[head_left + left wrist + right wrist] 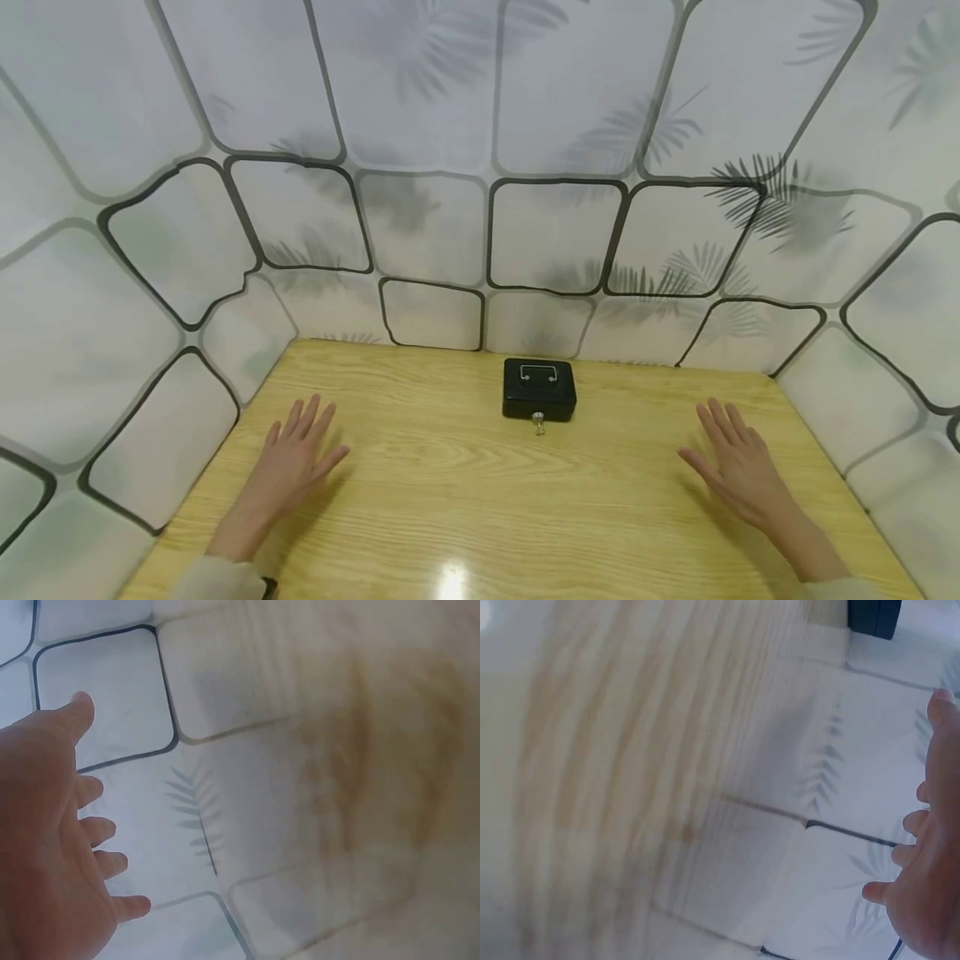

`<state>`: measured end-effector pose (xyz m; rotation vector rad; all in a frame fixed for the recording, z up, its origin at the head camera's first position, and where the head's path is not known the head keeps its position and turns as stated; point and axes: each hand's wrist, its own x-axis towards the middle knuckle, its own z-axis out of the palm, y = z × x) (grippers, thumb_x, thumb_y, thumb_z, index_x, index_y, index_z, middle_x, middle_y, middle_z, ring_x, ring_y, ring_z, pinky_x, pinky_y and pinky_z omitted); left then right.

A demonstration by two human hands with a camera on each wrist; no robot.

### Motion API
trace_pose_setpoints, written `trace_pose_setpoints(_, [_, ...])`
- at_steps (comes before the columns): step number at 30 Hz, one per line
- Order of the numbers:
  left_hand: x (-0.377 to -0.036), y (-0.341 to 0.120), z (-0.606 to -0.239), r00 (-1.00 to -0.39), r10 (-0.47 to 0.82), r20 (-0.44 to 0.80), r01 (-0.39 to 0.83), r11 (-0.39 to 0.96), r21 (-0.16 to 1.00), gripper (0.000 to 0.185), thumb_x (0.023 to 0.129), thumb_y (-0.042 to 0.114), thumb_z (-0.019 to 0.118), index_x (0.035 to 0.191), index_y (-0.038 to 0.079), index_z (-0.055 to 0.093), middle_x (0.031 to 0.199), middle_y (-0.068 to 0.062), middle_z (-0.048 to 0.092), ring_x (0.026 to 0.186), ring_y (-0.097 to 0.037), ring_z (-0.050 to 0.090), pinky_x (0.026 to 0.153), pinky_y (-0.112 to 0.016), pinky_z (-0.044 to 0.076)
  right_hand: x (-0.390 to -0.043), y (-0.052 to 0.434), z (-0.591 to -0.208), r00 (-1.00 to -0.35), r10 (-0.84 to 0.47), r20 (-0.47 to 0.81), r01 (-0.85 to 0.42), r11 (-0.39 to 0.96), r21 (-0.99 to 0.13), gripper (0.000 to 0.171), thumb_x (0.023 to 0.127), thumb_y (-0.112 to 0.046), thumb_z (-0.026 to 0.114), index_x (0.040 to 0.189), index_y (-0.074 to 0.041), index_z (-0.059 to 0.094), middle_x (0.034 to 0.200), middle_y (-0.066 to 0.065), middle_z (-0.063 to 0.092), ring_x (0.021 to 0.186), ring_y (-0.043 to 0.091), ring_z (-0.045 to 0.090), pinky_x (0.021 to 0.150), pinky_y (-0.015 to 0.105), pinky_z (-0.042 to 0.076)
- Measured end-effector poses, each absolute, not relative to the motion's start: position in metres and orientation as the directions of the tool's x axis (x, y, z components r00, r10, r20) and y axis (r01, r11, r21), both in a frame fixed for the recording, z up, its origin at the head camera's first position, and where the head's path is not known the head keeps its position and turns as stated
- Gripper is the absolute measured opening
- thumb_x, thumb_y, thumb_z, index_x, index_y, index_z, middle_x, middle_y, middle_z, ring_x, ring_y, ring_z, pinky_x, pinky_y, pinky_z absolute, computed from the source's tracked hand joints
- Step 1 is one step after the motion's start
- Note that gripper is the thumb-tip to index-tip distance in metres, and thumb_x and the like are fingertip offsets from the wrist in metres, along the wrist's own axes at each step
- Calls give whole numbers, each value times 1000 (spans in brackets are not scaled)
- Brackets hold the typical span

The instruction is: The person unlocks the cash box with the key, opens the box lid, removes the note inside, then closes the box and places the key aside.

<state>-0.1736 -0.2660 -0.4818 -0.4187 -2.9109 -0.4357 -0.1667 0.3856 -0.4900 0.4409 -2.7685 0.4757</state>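
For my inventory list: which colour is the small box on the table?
The small box is black, with a silver handle on its lid; the head view shows it best.

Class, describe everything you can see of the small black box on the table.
The black box is small, rectangular, apparently painted metal, like a cash box. Its lid is shut, with a silver handle folded flat on top. A key sticks out of the front lock. It sits square on the wooden table, near the far edge by the patterned wall. Neither hand touches it.
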Motion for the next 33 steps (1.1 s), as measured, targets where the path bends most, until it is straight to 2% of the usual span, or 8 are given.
trace_pose_setpoints(7, [-187,-242,-476,-919,281,277,353,899,259,71,104,39,61,156,-4,38,161,-32,29,147,-54,26,112,-75,28,-180,362,-491,-906,-231,355,-374,830,-414,75,107,-30,58,160,9,21,164,34,16,153,51,7,117,75,13])
trace_pose_setpoints(13, [-202,-215,-477,-894,296,337,413,838,357,69,104,30,65,155,-7,37,160,-32,31,146,-54,28,113,-72,31,-193,339,-493,-920,-193,342,-353,786,-507,75,108,-29,56,160,10,18,162,37,18,147,58,16,112,77,19])
trace_pose_setpoints(15, [-207,-203,-479,-892,293,345,422,814,400,70,103,29,65,155,-8,37,159,-32,32,145,-54,29,113,-70,33,-197,331,-494,-932,-178,317,-333,769,-546,75,110,-31,53,161,9,14,162,37,16,146,59,15,112,78,19])
trace_pose_setpoints(19, [-217,-178,-481,-923,264,280,377,762,526,70,106,32,62,158,-4,33,163,-28,29,148,-50,28,115,-67,32,-208,315,-492,-949,-142,281,-292,734,-613,75,111,-34,48,161,9,12,163,37,15,146,59,15,112,77,19])
trace_pose_setpoints(24, [-230,-145,-483,-953,234,192,301,665,684,67,107,30,59,160,-2,31,164,-25,29,149,-45,29,119,-63,29,-220,295,-493,-960,-100,263,-256,696,-671,71,113,-38,42,158,11,18,158,38,24,137,58,33,106,73,36])
trace_pose_setpoints(27, [-239,-128,-482,-957,220,187,284,607,742,65,107,28,59,158,-3,33,161,-25,34,148,-44,32,120,-60,30,-226,285,-494,-960,-80,267,-250,672,-697,69,113,-37,43,157,11,22,156,37,29,131,56,41,102,69,43])
trace_pose_setpoints(33, [-255,-98,-480,-958,207,196,275,483,831,62,107,24,60,156,-5,36,156,-27,41,143,-45,40,112,-59,42,-235,271,-494,-966,-46,253,-223,643,-733,69,113,-39,43,158,10,24,156,35,32,134,51,43,102,66,45])
